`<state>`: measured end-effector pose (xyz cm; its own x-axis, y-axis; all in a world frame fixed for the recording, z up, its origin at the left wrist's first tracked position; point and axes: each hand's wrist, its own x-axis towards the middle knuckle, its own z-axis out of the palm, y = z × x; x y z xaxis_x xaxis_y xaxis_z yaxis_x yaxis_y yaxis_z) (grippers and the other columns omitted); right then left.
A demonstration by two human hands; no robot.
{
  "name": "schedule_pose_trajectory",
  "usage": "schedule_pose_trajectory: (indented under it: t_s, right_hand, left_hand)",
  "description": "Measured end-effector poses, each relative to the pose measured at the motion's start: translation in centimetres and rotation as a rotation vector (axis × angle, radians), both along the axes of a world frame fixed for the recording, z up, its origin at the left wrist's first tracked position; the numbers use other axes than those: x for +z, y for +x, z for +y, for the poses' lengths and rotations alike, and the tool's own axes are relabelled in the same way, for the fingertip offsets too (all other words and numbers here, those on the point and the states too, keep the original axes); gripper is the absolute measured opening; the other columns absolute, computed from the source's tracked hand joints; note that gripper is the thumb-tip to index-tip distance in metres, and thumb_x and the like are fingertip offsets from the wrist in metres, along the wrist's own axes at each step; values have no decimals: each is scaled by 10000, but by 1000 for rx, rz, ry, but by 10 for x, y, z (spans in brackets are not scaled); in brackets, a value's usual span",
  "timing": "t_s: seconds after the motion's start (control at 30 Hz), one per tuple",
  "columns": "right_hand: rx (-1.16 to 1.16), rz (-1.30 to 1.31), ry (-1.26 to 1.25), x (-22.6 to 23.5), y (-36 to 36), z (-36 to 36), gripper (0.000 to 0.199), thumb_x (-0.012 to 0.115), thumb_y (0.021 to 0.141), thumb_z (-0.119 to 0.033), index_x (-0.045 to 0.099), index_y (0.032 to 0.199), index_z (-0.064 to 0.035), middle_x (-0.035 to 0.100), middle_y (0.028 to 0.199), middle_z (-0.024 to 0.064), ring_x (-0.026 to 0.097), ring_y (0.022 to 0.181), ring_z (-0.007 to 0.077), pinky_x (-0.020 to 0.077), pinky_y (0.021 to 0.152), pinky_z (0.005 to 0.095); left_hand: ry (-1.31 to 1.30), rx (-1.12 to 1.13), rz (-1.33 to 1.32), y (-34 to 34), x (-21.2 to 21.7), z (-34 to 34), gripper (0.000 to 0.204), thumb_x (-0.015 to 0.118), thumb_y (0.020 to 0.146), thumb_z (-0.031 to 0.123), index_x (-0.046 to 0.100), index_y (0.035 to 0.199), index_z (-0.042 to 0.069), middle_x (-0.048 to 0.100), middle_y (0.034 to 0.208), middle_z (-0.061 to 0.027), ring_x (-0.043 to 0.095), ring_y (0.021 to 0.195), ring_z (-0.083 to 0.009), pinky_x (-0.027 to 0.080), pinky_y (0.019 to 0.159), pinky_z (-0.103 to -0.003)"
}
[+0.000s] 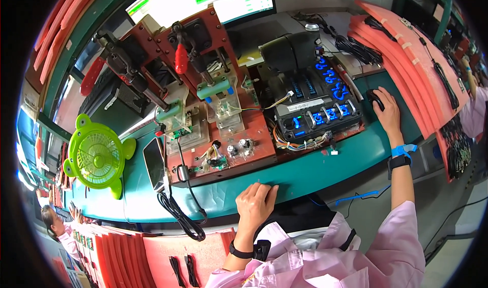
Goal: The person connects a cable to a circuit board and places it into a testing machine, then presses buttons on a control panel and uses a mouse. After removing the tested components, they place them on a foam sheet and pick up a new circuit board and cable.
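My right hand (389, 112) rests over a black computer mouse (376, 101) on the green tabletop at the right, its fingers wrapped round it. A blue strap (403, 149) and a black band circle that wrist. My left hand (255, 204) lies at the table's front edge with its fingers curled in, and nothing shows in it. Beyond it stands a red test fixture (244, 158) with two toggle clamps; one has a red handle (181, 59). Circuit boards sit under the clamps. Right of the fixture is a black control box (317, 116) with blue-lit switches, wired to the fixture.
A lit monitor (244, 0) stands at the back. A green frog-shaped fan (96, 155), a phone (153, 163) and a coiled black cable (183, 219) are at the left. Pink foam sheets (394, 74) with cables are stacked at the right, more foam (152, 257) at the lower left. Another person (58, 227) sits far left.
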<state>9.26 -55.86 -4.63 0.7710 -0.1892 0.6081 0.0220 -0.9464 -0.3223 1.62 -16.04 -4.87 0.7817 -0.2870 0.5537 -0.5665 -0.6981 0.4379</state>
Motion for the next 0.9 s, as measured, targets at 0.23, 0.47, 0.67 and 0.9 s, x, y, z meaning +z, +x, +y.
schedule_pose_trajectory:
  t_s: [0.23, 0.47, 0.67, 0.9]
  right_hand:
    - [13, -64, -73, -8, 0, -12, 296, 576, 752, -106, 561, 1047, -83, 531, 1132, 95, 509, 959, 322, 435, 811, 384]
    - [18, -72, -87, -9, 5, -8, 293, 579, 750, -127, 561, 1041, -93, 531, 1125, 87, 512, 953, 315, 438, 808, 377]
    - [15, -80, -69, -10, 3, -9, 293, 579, 755, -140, 558, 1044, -99, 527, 1129, 86, 510, 957, 314, 439, 807, 379]
    - [14, -84, -69, -12, 3, -10, 280, 575, 767, -149, 556, 1042, -94, 524, 1132, 86, 505, 959, 333, 437, 812, 391]
  left_hand:
    - [-53, -25, -14, 1, -1, -6, 198, 678, 679, 57, 499, 595, 46, 434, 505, -60, 450, 432, -233, 338, 400, -321]
    - [-51, 15, -21, 1, 1, -3, 205, 662, 708, 71, 494, 598, 34, 464, 521, -86, 462, 442, -259, 349, 417, -332]
    - [-78, 19, -10, 1, -2, 0, 208, 657, 720, 78, 497, 601, 21, 480, 532, -98, 469, 444, -265, 349, 424, -331]
    - [-26, 38, 3, -2, 0, -3, 206, 651, 730, 88, 506, 605, 10, 494, 542, -105, 474, 443, -258, 348, 426, -323]
